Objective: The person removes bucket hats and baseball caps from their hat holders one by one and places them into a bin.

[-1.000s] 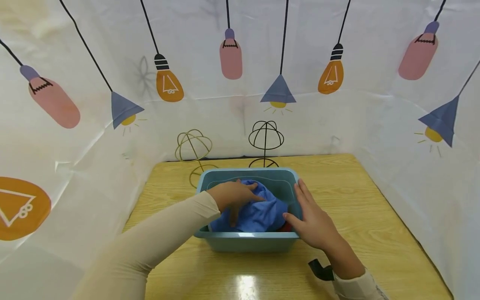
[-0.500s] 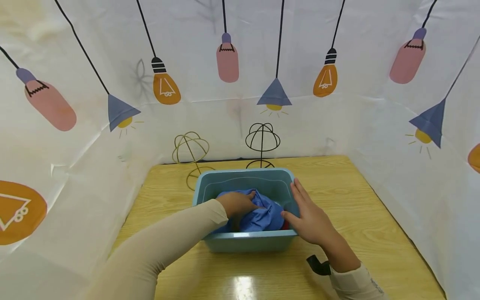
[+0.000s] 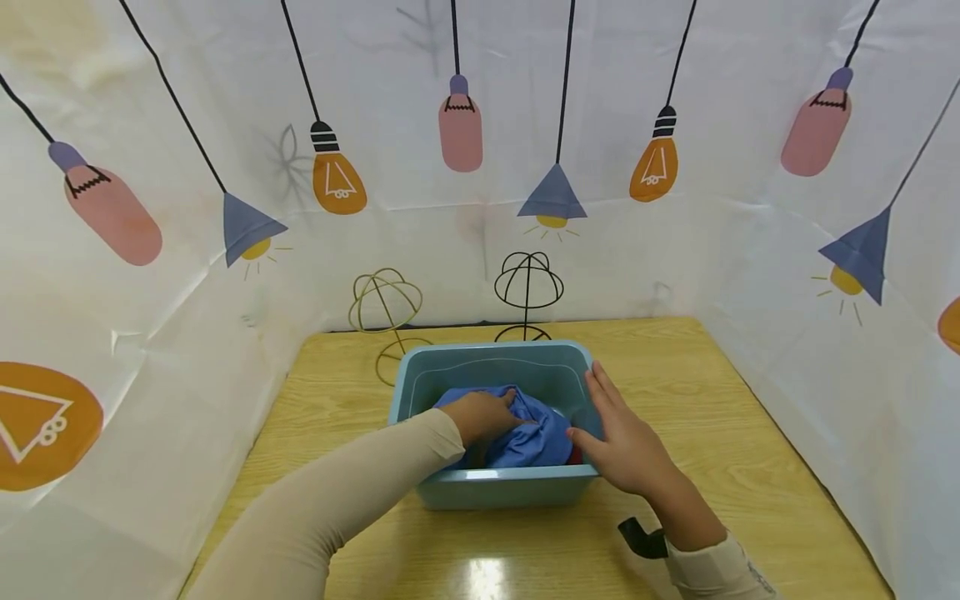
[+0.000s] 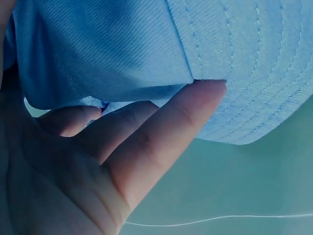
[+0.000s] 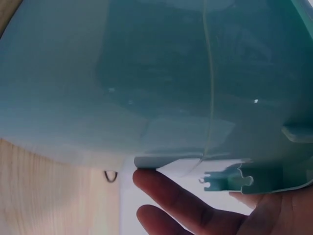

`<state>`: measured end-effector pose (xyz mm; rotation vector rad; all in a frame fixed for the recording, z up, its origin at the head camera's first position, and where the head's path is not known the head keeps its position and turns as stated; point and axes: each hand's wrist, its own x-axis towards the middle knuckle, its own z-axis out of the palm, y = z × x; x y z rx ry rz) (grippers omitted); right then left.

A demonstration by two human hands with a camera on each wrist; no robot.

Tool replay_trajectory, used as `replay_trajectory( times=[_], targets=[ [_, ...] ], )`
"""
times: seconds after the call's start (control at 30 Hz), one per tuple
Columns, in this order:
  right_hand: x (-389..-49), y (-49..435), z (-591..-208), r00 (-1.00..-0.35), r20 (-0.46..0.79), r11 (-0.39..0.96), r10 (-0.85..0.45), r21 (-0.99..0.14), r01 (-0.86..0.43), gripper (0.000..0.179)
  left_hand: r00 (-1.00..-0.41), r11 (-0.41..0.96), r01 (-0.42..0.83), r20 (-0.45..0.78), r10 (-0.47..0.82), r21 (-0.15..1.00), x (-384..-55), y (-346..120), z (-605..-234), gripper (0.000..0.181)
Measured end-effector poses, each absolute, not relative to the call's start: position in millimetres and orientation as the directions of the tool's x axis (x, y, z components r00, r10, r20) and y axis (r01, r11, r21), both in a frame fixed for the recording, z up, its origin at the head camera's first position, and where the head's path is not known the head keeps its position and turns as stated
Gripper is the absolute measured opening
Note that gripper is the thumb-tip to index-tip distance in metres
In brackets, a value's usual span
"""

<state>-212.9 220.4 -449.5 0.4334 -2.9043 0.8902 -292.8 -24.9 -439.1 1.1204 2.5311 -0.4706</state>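
A teal plastic bin (image 3: 506, 490) stands on the table, with a blue fabric hat (image 3: 536, 442) inside it. The left wrist view shows rows of stitching on the hat's brim (image 4: 259, 49). My left hand (image 3: 483, 417) reaches into the bin and grips the hat; its fingers (image 4: 151, 147) go under the fabric edge. My right hand (image 3: 626, 446) holds the bin's right rim, thumb over the inside and the other fingers stretched along the outside. In the right wrist view, these fingers (image 5: 181, 198) lie beside the bin wall (image 5: 156, 88).
Behind the bin stand a gold wire stand (image 3: 386, 304) and a black wire stand (image 3: 528, 287). Something red (image 3: 575, 455) lies under the hat. The wooden table (image 3: 720, 450) is bordered by white sheets (image 3: 480, 242) printed with lamps.
My left hand has gone deeper into the bin, its spread fingers drawing closer together on the hat and pressing it lower. My right hand stays at the rim.
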Motion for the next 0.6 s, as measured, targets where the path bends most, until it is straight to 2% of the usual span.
replay_trajectory(
  times=[0.33,0.47,0.6],
  targets=[
    [-218,216,-450,-0.956,0.174,0.765,-0.238,-0.573,-0.295,0.09,-0.633,0.628,0.758,-0.433,0.642,-0.176,-296,-31,-431,0.122],
    [-221,213,-449,-0.953,0.169,0.753,-0.25,-0.586,-0.301,0.09,-0.64,0.651,0.745,-0.427,0.639,-0.141,-292,-41,-422,0.123],
    [-220,215,-446,-0.957,0.149,0.768,-0.249,-0.572,-0.288,0.088,-0.644,0.686,0.725,-0.407,0.648,-0.056,-290,-50,-407,0.117]
  ],
)
